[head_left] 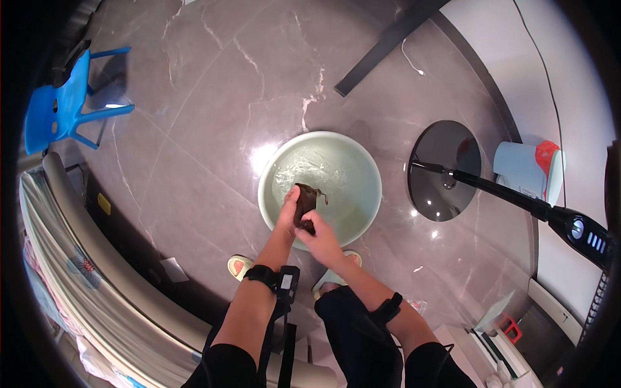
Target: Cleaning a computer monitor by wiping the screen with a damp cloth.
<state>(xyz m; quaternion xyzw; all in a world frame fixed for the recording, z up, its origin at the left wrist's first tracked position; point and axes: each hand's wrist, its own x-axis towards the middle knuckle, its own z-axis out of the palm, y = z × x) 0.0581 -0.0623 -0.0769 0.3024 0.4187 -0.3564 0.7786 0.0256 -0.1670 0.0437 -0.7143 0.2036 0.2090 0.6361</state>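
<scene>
A pale green round basin (374,187) stands on the floor in front of me, with clear, rippling water in it. Over its near side I hold a dark brown, limp piece of cloth (305,200); its exact kind I cannot make out. My left hand (288,210) grips the cloth along its left edge. Lower down and to the right, my right hand (323,238) is closed round the cloth's near end. A thin strand of the cloth hangs off its right side above the water.
A blue chair (71,110) stands at the far left, and a bed (123,297) runs along the left. Right of the basin is a round black stand base (445,171) with a long pole. A light blue bin (521,169) with a red bag sits beyond it. My slippers (239,266) are near the basin.
</scene>
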